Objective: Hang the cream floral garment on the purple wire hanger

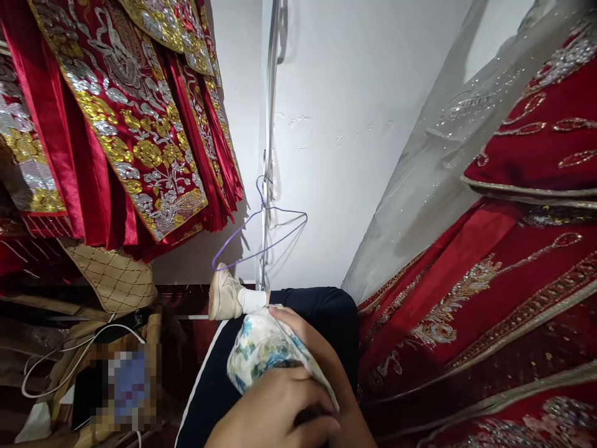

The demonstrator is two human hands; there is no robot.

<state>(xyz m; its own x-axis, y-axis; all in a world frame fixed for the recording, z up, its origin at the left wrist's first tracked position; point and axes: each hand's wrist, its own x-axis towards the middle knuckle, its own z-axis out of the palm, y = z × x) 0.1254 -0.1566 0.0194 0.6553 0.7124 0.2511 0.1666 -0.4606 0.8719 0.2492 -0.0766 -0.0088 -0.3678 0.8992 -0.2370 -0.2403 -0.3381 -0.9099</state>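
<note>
A white floral cloth (259,348) with blue and green flowers lies bunched over my lap. My left hand (284,404) comes from the bottom edge, its fingers curled over the near side of the cloth. Beyond it, my right hand (298,330) grips the far edge of the same cloth, with the fingertips partly hidden by the fabric. Beneath both hands are dark trousers (321,305) with a white side stripe. A cream shoe (224,292) and white sock show at the end of one bent leg.
A purple hanger (284,249) hangs from a metal pole (269,124) against a white wall (354,74). Red embroidered garments (149,149) hang at left, a sparkling red gown (489,298) and sheer white fabric (420,174) at right. A wooden stool (153,330) holds a white cable (40,392) and a blurred-out object.
</note>
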